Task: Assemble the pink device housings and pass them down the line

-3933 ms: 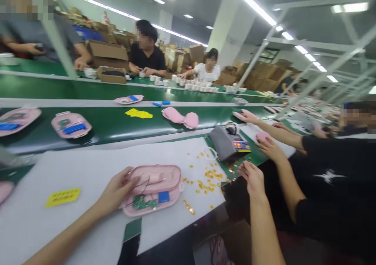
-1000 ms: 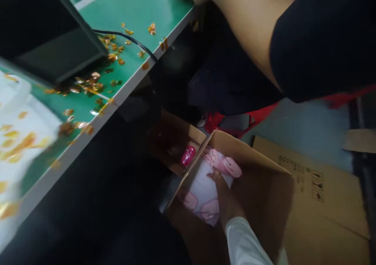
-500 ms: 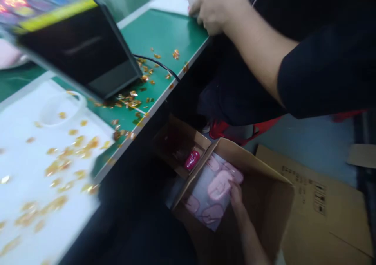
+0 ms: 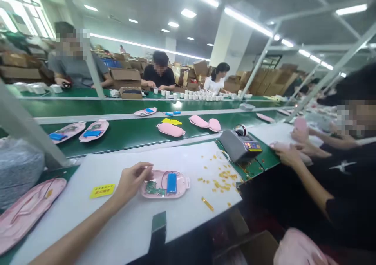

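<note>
On the white work surface lies an open pink plastic casing (image 4: 179, 192) with a green circuit board (image 4: 151, 186) and a blue battery (image 4: 172, 183) inside. The bent fingers of my left hand (image 4: 133, 181) pinch the casing's upper left edge. At the bottom right corner, my right hand (image 4: 319, 258), mostly cut off, grips another pink shell (image 4: 296, 247), blurred, beside the table edge. A yellow label (image 4: 102, 191) lies left of my left wrist.
Amber tape pieces (image 4: 221, 182) are scattered near a grey tape dispenser (image 4: 241, 145). A large pink shell (image 4: 32, 214) lies left. More shells line the green conveyor (image 4: 132, 139). A co-worker's hands (image 4: 289, 155) work at right; a cardboard box (image 4: 258, 249) stands below.
My view has swung up from the boxes to the table. My right hand has come up out of the cardboard box with a pink shell. My left hand is now visible at the open casing.
</note>
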`<action>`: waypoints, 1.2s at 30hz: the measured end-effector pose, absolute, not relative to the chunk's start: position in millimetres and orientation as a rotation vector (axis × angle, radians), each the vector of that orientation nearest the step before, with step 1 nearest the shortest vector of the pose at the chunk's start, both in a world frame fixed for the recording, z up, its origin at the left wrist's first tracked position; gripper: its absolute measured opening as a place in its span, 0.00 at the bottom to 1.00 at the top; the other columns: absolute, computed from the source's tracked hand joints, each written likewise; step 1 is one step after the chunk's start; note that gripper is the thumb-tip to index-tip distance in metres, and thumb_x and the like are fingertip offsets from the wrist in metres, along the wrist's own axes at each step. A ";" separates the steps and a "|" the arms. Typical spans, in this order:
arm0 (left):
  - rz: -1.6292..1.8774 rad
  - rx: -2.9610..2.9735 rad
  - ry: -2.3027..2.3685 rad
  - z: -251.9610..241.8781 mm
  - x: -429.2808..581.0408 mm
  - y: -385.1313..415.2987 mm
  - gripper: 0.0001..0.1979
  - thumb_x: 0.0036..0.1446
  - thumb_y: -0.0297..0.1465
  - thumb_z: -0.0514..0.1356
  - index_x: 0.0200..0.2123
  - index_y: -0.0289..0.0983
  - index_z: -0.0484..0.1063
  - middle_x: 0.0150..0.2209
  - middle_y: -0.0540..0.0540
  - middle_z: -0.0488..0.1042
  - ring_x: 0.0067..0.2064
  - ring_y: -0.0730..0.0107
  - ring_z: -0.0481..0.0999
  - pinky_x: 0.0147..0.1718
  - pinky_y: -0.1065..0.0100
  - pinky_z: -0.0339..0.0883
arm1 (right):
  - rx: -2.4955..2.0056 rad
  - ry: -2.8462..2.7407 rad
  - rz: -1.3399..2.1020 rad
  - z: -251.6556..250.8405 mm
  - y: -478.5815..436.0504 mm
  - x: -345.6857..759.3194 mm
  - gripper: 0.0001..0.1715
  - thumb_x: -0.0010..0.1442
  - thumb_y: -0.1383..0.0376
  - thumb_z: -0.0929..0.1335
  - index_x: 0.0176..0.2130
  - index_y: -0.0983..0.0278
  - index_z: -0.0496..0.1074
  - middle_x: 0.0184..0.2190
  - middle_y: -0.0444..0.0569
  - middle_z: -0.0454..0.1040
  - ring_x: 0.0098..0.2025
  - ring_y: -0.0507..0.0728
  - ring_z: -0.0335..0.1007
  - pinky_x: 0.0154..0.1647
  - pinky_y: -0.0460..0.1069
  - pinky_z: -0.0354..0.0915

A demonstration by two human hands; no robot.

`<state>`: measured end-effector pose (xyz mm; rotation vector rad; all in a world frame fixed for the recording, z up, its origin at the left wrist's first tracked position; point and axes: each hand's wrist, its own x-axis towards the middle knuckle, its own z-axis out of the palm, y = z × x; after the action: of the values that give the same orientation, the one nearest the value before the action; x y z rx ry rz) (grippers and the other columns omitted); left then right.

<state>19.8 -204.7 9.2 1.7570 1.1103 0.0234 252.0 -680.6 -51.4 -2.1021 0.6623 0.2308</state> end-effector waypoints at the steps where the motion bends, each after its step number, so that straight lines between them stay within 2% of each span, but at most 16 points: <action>1: 0.029 1.724 1.072 10.1 19.9 -205.7 0.26 0.51 0.54 0.59 0.36 0.36 0.73 0.25 0.46 0.77 0.27 0.61 0.78 0.31 0.64 0.76 | -2.164 0.578 0.247 -34.6 -664.5 264.2 0.24 0.42 0.45 0.74 0.33 0.59 0.76 0.28 0.56 0.76 0.34 0.66 0.73 0.27 0.55 0.68; 3: 0.037 1.737 0.999 10.4 20.4 -209.8 0.22 0.54 0.50 0.57 0.35 0.37 0.74 0.25 0.47 0.76 0.25 0.64 0.78 0.27 0.67 0.74 | -2.238 0.351 0.285 -10.8 -613.2 275.8 0.24 0.37 0.46 0.72 0.27 0.61 0.74 0.26 0.54 0.76 0.31 0.65 0.72 0.28 0.55 0.67; 5: 0.063 1.840 0.882 10.1 18.2 -212.4 0.18 0.58 0.46 0.55 0.35 0.38 0.75 0.27 0.48 0.78 0.26 0.66 0.78 0.26 0.70 0.74 | -2.144 0.053 0.380 -6.0 -538.6 270.0 0.26 0.43 0.46 0.69 0.32 0.65 0.74 0.30 0.53 0.77 0.33 0.62 0.71 0.34 0.54 0.68; 7: 0.176 2.051 0.701 10.3 13.5 -211.8 0.15 0.62 0.41 0.53 0.36 0.40 0.77 0.32 0.48 0.79 0.31 0.67 0.80 0.31 0.71 0.75 | -2.040 -0.145 0.437 -16.2 -456.8 251.0 0.23 0.50 0.49 0.66 0.35 0.65 0.73 0.31 0.50 0.76 0.34 0.58 0.70 0.34 0.51 0.67; 10: 0.442 2.396 0.487 13.7 7.4 -207.1 0.14 0.66 0.34 0.52 0.37 0.41 0.78 0.40 0.47 0.79 0.39 0.69 0.79 0.40 0.71 0.74 | -1.815 -0.220 0.657 -34.5 -363.2 211.0 0.19 0.55 0.51 0.64 0.36 0.63 0.67 0.21 0.40 0.66 0.22 0.52 0.62 0.22 0.46 0.61; 12: 0.562 2.509 0.514 15.7 6.8 -203.0 0.14 0.67 0.32 0.52 0.36 0.40 0.77 0.43 0.44 0.77 0.43 0.67 0.78 0.42 0.69 0.74 | -1.673 -0.201 0.801 -39.2 -333.3 186.4 0.18 0.56 0.51 0.64 0.38 0.63 0.65 0.19 0.37 0.63 0.19 0.50 0.58 0.19 0.45 0.58; 15: 0.555 2.537 0.670 13.6 9.1 -197.4 0.15 0.67 0.34 0.52 0.34 0.40 0.78 0.46 0.41 0.74 0.47 0.62 0.75 0.42 0.64 0.74 | -1.609 -0.165 0.790 -37.3 -324.7 163.3 0.18 0.58 0.52 0.66 0.40 0.63 0.65 0.24 0.40 0.67 0.24 0.51 0.62 0.24 0.45 0.61; 18: 0.378 2.445 0.743 8.6 10.9 -196.1 0.14 0.66 0.34 0.52 0.35 0.41 0.78 0.49 0.42 0.71 0.48 0.60 0.74 0.43 0.60 0.74 | -1.628 -0.095 0.677 -32.2 -329.6 153.0 0.21 0.59 0.50 0.65 0.42 0.64 0.64 0.28 0.43 0.70 0.28 0.52 0.65 0.29 0.46 0.63; 20: 0.234 2.302 0.745 7.3 11.7 -197.2 0.13 0.64 0.32 0.53 0.36 0.43 0.79 0.49 0.44 0.70 0.48 0.61 0.74 0.44 0.62 0.74 | -1.652 -0.067 0.642 -30.2 -330.8 149.6 0.23 0.60 0.48 0.65 0.42 0.64 0.64 0.29 0.45 0.71 0.29 0.53 0.67 0.30 0.46 0.63; 24: 0.025 2.062 0.765 10.3 13.7 -194.9 0.11 0.60 0.31 0.57 0.29 0.44 0.79 0.49 0.47 0.69 0.47 0.65 0.74 0.47 0.65 0.73 | -1.707 -0.075 0.602 -31.0 -330.4 148.2 0.23 0.61 0.47 0.65 0.43 0.64 0.64 0.30 0.46 0.72 0.31 0.54 0.68 0.33 0.47 0.65; 28: 0.171 2.276 0.709 10.7 12.6 -186.9 0.12 0.62 0.30 0.56 0.34 0.46 0.80 0.48 0.46 0.70 0.47 0.64 0.74 0.45 0.64 0.73 | -1.641 -0.132 0.683 -31.9 -332.7 149.9 0.23 0.63 0.48 0.64 0.45 0.65 0.64 0.34 0.49 0.74 0.34 0.55 0.71 0.34 0.48 0.67; 32: 0.527 2.677 0.632 5.7 12.0 -188.9 0.13 0.64 0.26 0.53 0.35 0.40 0.78 0.47 0.42 0.72 0.48 0.59 0.73 0.44 0.60 0.73 | -1.604 -0.106 0.665 -29.9 -333.3 147.6 0.24 0.62 0.47 0.65 0.45 0.64 0.63 0.35 0.50 0.74 0.35 0.56 0.72 0.37 0.50 0.69; 34: 0.520 2.700 0.648 4.5 13.2 -192.8 0.13 0.64 0.25 0.53 0.35 0.40 0.78 0.49 0.41 0.71 0.49 0.57 0.73 0.45 0.57 0.73 | -1.587 -0.044 0.620 -28.5 -331.7 144.3 0.26 0.61 0.47 0.66 0.47 0.64 0.63 0.37 0.51 0.74 0.36 0.57 0.72 0.37 0.51 0.70; 36: 0.345 2.569 0.679 6.2 14.1 -195.1 0.13 0.63 0.27 0.55 0.33 0.41 0.78 0.53 0.41 0.70 0.53 0.54 0.71 0.49 0.52 0.72 | -1.579 -0.012 0.600 -27.6 -329.2 141.1 0.27 0.60 0.47 0.66 0.47 0.64 0.62 0.38 0.52 0.74 0.37 0.57 0.73 0.37 0.51 0.70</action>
<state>14.1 -195.1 6.2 2.5685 0.6788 0.3454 141.1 -329.2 -27.6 -1.5794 -0.0115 0.5996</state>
